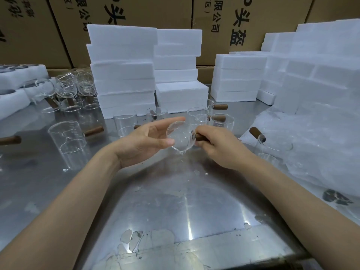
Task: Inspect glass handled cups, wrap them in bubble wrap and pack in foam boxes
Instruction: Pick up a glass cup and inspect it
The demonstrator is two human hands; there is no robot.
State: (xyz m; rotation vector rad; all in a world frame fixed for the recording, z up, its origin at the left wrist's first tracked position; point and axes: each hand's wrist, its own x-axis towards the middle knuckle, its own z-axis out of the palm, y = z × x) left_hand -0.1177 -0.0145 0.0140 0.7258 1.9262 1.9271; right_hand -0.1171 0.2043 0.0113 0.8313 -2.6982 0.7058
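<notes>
Cup point(181, 137): held above the metal table point(165, 201), tipped on its side, open mouth toward the camera, spout at the bottom.
Right hand point(216, 148): fingers curled round the cup's brown handle.
Left hand point(145, 142): thumb and fingertips pinch the glass rim.
Other cups point(67, 136): standing on the table around.
Foam boxes point(122, 71): stacked behind.
Bubble wrap point(311, 145): heaped at right.

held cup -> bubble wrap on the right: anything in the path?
Nothing visible blocks it. The held cup is up off the table, right hand on its wooden handle, left hand on the glass. The bubble wrap lies right of it; one cup already rests on its near edge.
</notes>
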